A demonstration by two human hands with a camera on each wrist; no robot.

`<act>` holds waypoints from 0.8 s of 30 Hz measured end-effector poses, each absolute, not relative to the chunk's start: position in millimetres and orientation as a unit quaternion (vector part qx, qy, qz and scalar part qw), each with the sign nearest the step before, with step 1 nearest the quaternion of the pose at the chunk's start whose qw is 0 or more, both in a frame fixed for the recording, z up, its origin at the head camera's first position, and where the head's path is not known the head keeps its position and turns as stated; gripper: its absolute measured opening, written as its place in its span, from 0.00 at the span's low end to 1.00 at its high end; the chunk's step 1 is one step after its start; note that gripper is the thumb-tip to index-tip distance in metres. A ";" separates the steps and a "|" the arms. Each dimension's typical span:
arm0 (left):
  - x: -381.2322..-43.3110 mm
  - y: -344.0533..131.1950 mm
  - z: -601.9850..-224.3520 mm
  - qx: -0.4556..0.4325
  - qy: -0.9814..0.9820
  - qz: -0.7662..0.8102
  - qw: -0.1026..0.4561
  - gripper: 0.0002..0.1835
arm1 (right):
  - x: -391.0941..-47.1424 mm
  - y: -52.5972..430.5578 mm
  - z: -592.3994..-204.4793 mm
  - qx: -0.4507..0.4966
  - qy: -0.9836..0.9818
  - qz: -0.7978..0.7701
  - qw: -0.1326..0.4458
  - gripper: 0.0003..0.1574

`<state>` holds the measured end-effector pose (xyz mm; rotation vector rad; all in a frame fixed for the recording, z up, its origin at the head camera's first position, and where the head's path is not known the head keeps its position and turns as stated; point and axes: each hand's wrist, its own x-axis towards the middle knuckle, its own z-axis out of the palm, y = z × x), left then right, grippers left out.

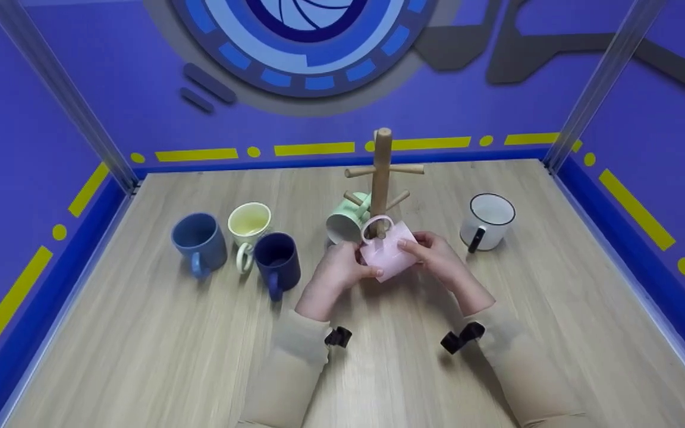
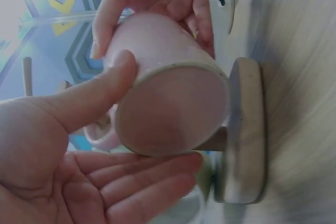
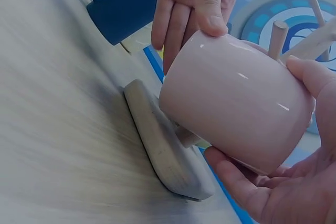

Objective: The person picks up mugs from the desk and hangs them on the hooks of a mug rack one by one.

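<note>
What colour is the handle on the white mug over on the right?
The handle is black; it shows best in the head view.

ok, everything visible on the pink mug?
The pink mug is pale, glossy and ceramic-looking, with one looped handle. It is tilted over in front of the wooden mug tree, off the tabletop, open rim toward the left hand; nothing shows inside. The left hand holds it near the rim, the right hand toward the other end. Whether a peg passes through the handle isn't clear.
</note>
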<state>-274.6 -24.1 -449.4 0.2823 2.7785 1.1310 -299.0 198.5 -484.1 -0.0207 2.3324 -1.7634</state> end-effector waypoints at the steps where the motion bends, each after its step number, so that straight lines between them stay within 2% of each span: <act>1: -271.7 -24.5 -445.8 0.088 0.925 0.364 0.059 0.24 | -298.9 198.4 -484.2 -0.008 0.794 -0.598 0.111 0.44; 4: -262.0 -24.8 -432.5 0.060 0.938 0.342 0.023 0.22 | -299.1 198.2 -484.7 -0.013 0.792 -0.599 0.119 0.45; 7: -255.5 -21.6 -424.9 0.055 0.928 0.363 -0.065 0.20 | -299.8 198.8 -485.6 -0.015 0.786 -0.604 0.129 0.46; 11: -255.9 -11.9 -430.9 0.126 0.889 0.390 -0.206 0.19 | -300.9 199.5 -487.3 -0.022 0.775 -0.615 0.143 0.47; 13: -259.1 -6.5 -437.5 0.165 0.872 0.386 -0.251 0.21 | -301.3 199.8 -488.2 -0.023 0.767 -0.623 0.151 0.47; 16: -264.1 0.0 -445.8 0.200 0.857 0.381 -0.282 0.22 | -302.2 200.2 -489.5 -0.022 0.760 -0.630 0.159 0.48; 24: -270.8 6.8 -454.6 0.212 0.848 0.369 -0.316 0.12 | -302.4 203.3 -484.1 -0.039 0.787 -0.596 0.153 0.49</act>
